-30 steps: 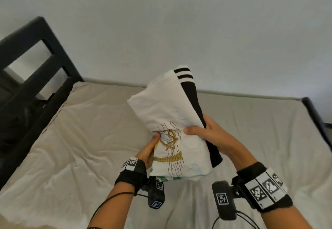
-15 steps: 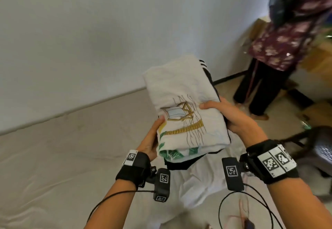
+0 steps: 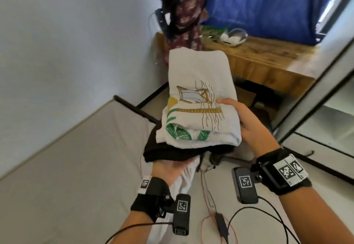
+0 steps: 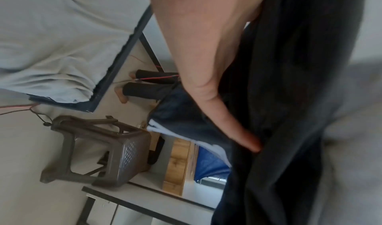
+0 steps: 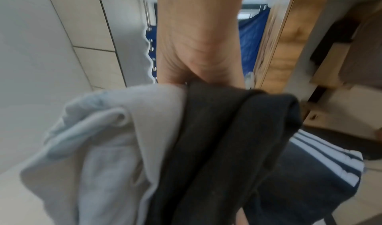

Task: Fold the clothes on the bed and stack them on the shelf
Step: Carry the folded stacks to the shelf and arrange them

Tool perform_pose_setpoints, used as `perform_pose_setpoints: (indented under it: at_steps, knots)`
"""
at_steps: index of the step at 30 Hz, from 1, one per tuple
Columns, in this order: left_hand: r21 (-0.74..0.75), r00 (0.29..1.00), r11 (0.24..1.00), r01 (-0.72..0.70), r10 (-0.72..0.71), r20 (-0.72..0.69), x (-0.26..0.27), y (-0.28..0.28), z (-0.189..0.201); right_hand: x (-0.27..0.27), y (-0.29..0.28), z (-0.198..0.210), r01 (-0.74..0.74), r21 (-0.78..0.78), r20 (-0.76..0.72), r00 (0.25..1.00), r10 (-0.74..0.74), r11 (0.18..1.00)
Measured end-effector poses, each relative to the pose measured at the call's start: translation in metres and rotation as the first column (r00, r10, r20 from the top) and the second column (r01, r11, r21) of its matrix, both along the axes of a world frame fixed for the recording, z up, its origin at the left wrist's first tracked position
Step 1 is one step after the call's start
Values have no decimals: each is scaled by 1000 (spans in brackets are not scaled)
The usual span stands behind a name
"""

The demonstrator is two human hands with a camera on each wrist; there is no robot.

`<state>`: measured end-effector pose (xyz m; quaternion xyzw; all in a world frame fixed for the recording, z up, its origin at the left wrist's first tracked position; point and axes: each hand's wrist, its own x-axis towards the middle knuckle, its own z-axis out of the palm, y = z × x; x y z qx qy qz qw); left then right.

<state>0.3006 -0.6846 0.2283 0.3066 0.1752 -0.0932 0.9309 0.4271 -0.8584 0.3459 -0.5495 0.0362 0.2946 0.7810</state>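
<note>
- Step in hand, as judged: folding was done, and the stack was in transit from the bed (image 3: pixel 76 157) toward the shelf (image 3: pixel 325 113); the next move called for level carriage to it.
- The folded white shirt (image 3: pixel 199 98) lay on the black garment (image 3: pixel 172 151), both clear of the bed.
- The left hand (image 3: pixel 170 169) supported the stack from beneath, palm flat.
- The right hand (image 3: pixel 247 123) clamped its right edge, thumb on top.

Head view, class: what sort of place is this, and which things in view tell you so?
Most likely a bedroom in a home. A bed with a sheet and dark frame fills the left, a wooden desk stands by a blue curtain, and a white shelf unit stands at right.
</note>
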Motion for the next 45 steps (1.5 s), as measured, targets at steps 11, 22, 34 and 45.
perform_pose_setpoints:
  at_steps: [11,22,34,45]
  knots:
    - [40,911,920,390,-392,128,71,-92,47,-42,-171,-37,473,-160,-2,878,-480,866]
    - [85,674,677,731,-736,66,99,-240,37,-131,-320,-63,742,-159,32,664,-747,652]
    - [366,576,510,778,-812,-94,159,-487,28,-114,-556,-78,771,-159,85,633,-769,617]
    - [362,483,448,817,-876,-6,223,-680,76,-37,-751,-44,710,-215,133,702,-700,671]
